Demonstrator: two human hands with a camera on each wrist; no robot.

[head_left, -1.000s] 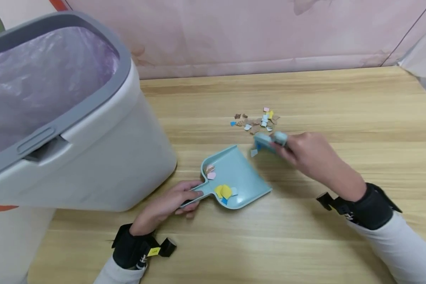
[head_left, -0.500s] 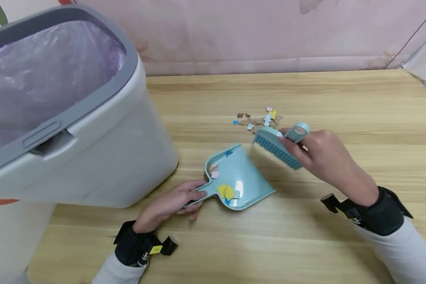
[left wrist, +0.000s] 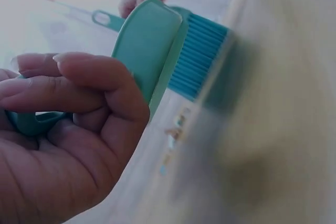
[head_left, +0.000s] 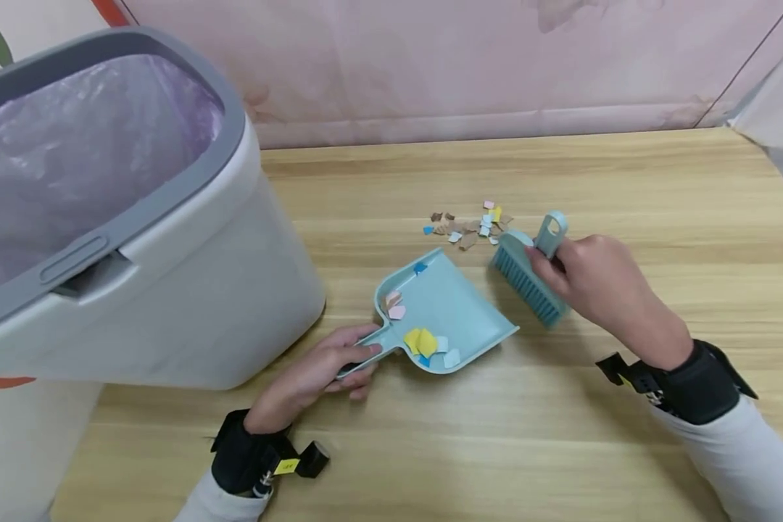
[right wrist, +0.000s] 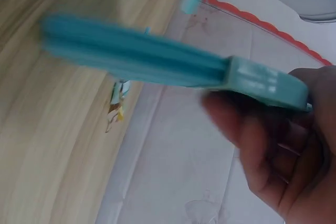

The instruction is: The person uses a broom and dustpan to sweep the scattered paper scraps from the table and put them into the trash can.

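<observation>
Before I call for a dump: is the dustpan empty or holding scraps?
Holding scraps. The dustpan has yellow, pink, blue and white paper bits inside, while a small pile lies on the table beyond it.

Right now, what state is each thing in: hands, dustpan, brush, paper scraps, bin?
Left hand: grips the dustpan handle.
Dustpan: flat on the table, a few coloured scraps inside.
Right hand: grips the brush handle.
Brush: tilted, bristles facing the dustpan, between the pan's mouth and the pile.
Scrap pile: loose on the table beyond the dustpan.
Bin: open, lined with a bag.
</observation>
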